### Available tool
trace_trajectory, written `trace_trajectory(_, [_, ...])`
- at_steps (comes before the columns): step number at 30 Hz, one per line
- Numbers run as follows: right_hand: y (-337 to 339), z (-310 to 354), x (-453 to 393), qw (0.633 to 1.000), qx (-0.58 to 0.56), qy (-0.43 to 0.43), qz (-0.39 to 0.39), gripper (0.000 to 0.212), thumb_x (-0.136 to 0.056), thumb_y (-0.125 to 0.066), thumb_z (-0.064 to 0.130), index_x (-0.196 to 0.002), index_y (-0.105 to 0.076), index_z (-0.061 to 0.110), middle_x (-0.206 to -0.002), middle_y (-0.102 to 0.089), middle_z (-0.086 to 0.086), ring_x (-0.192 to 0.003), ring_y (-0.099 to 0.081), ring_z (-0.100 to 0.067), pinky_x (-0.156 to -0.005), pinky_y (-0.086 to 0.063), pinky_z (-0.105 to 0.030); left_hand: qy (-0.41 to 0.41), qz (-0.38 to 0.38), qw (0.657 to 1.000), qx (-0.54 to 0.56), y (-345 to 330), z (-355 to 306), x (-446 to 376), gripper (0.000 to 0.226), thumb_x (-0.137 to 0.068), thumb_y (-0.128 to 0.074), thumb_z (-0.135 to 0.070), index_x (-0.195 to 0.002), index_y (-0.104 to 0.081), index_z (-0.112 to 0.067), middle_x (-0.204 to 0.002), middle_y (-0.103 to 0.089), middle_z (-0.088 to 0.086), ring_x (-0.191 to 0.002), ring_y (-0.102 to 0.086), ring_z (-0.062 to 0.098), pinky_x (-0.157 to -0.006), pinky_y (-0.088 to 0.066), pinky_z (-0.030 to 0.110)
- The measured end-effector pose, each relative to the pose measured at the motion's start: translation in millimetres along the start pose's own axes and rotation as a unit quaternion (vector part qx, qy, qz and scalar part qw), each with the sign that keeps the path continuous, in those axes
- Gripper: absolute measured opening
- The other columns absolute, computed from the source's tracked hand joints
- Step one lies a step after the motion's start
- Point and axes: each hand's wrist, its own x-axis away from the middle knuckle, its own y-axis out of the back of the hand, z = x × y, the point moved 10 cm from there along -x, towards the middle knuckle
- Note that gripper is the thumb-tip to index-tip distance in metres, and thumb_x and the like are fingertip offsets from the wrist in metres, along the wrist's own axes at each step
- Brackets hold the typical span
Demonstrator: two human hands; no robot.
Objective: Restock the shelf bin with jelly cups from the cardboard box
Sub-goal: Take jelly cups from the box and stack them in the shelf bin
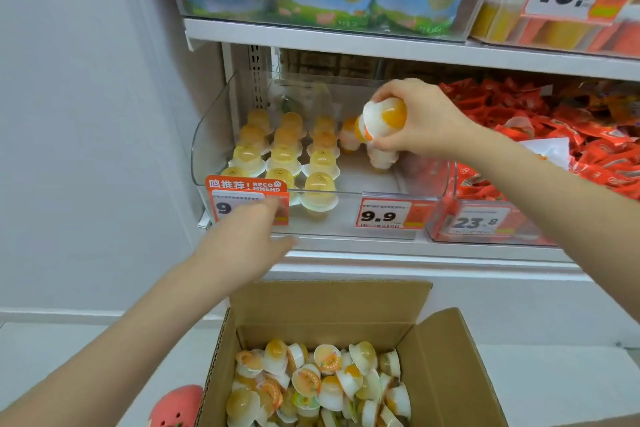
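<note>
Jelly cups [382, 121] sit bunched in the right hand [420, 121], whose fingers and thumb curl round them; one cup faces outward, showing orange fruit in white jelly, and at least one more hangs under the palm. The hand holds them inside the clear bin [207, 149], over its bare right part. To the left of the hand, yellow cups [320, 163] stand upside down in three rows running front to back, and a single orange-and-white cup [349, 135] stands just beside the held bunch.

The left hand [252, 239] is blurred; it hovers in front of the bin's lower left corner, covering part of an orange price tag [242, 191], with its fingers pointing forward. Whether they are straight or curled cannot be told, and nothing shows in it.

A second tag [388, 215] reading 9.9 hangs on the bin's front to the right. Beside the bin, red packets [588, 135] fill a neighbouring bin. The shelf [346, 42] above carries bagged goods.

Below, the open box [450, 374] stands on the floor, flaps up, holding a loose heap of cups [322, 385] lying at all angles. A pink shoe [175, 406] shows at the box's left side.
</note>
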Motion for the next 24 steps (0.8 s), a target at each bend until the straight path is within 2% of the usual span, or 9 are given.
trace_trajectory(3, [-34, -19, -45, 0.996, 0.057, -0.001, 0.064, 0.068, -0.06, -0.083, 0.037, -0.119, -0.058, 0.015, -0.111, -0.062, -0.006, -0.101, -0.058, -0.024, -0.078, -0.041, -0.024, 0.019, -0.028, 0.999, -0.043, 12, 15, -12, 0.024, -0.088, -0.059, -0.034, -0.108, -0.055, -0.024, -0.109, -0.062, -0.004, -0.104, -0.057, 0.019, -0.083, -0.051, 0.037])
trace_trajectory(6, [-70, -38, -70, 0.982, 0.121, -0.008, 0.142, 0.064, -0.064, -0.081, 0.037, -0.119, -0.054, 0.02, -0.106, -0.056, 0.0, -0.09, -0.053, -0.021, -0.072, -0.043, -0.028, 0.008, -0.027, 0.998, -0.05, 8, 15, -15, 0.023, -0.088, -0.058, -0.035, -0.108, -0.056, -0.023, -0.105, -0.064, -0.003, -0.101, -0.059, 0.019, -0.082, -0.052, 0.038])
trace_trajectory(9, [-97, -50, -83, 0.972, 0.143, -0.006, 0.185, 0.064, -0.061, -0.082, 0.038, -0.116, -0.053, 0.025, -0.105, -0.057, 0.002, -0.088, -0.054, -0.021, -0.068, -0.045, -0.029, 0.001, -0.052, 0.997, -0.05, 12, 15, -16, 0.019, -0.09, -0.055, -0.031, -0.106, -0.058, -0.023, -0.103, -0.065, -0.005, -0.098, -0.06, 0.016, -0.079, -0.053, 0.036])
trace_trajectory(12, [-112, -54, -88, 0.967, 0.151, 0.0, 0.204, 0.064, -0.06, -0.083, 0.038, -0.116, -0.056, 0.026, -0.096, -0.057, 0.004, -0.084, -0.055, -0.02, -0.065, -0.044, -0.027, 0.007, -0.071, 0.996, -0.055, 13, 13, -18, 0.015, -0.091, -0.052, -0.028, -0.101, -0.06, -0.02, -0.096, -0.066, -0.004, -0.092, -0.062, 0.017, -0.074, -0.054, 0.036])
trace_trajectory(15, [-121, -52, -91, 0.962, 0.174, 0.019, 0.211, 0.059, -0.059, -0.083, 0.039, -0.112, -0.06, 0.029, -0.092, -0.059, 0.004, -0.082, -0.057, -0.021, -0.062, -0.045, -0.027, 0.01, -0.058, 0.995, -0.075, 8, 8, -20, 0.019, -0.092, -0.05, -0.03, -0.102, -0.06, -0.017, -0.098, -0.066, -0.001, -0.091, -0.062, 0.018, -0.075, -0.054, 0.037])
trace_trajectory(20, [-137, -52, -94, 0.951, 0.201, 0.048, 0.229, 0.048, -0.061, -0.08, 0.044, -0.103, -0.062, 0.029, -0.082, -0.057, 0.007, -0.074, -0.053, -0.018, -0.052, -0.035, -0.023, 0.009, -0.051, 0.996, -0.067, 6, 8, -21, 0.02, -0.091, -0.052, -0.033, -0.102, -0.06, -0.019, -0.099, -0.066, -0.003, -0.092, -0.062, 0.016, -0.076, -0.054, 0.036])
trace_trajectory(22, [-141, -54, -95, 0.948, 0.209, 0.059, 0.233, 0.044, -0.061, -0.079, 0.044, -0.099, -0.062, 0.029, -0.079, -0.055, 0.008, -0.075, -0.054, -0.018, -0.055, -0.039, -0.024, 0.005, -0.052, 0.996, -0.068, 7, 8, -20, 0.02, -0.091, -0.052, -0.034, -0.102, -0.06, -0.019, -0.099, -0.065, -0.003, -0.092, -0.062, 0.016, -0.076, -0.054, 0.035])
trace_trajectory(24, [-144, -56, -96, 0.945, 0.215, 0.061, 0.236, 0.043, -0.061, -0.078, 0.045, -0.097, -0.062, 0.029, -0.085, -0.058, 0.005, -0.081, -0.056, -0.022, -0.063, -0.047, -0.029, 0.003, -0.056, 0.996, -0.069, 7, 6, -19, 0.02, -0.091, -0.052, -0.034, -0.103, -0.06, -0.019, -0.099, -0.065, -0.003, -0.093, -0.062, 0.016, -0.076, -0.054, 0.035])
